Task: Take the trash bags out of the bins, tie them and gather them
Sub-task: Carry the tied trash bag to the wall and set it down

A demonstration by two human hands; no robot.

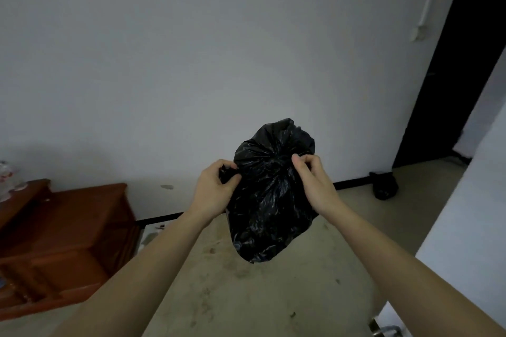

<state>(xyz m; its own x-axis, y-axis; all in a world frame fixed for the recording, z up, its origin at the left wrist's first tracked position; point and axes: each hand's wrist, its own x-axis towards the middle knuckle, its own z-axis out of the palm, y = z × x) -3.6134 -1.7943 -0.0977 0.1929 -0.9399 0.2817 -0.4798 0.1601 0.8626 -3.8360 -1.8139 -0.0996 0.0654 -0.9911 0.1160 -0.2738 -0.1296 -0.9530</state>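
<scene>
Black trash bag (271,197) held mid-air above floor (273,295). Left hand (216,189) pinches plastic tail; right hand (312,178) pinches gathered neck, fingers closed. Looks light, soft, crinkly, slippery; grip twisted neck ends. Second bag (383,186) by doorway.

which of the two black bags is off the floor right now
The black bag gripped between the left hand and right hand. The other black bag sits on the floor by the dark doorway, untouched.
</scene>
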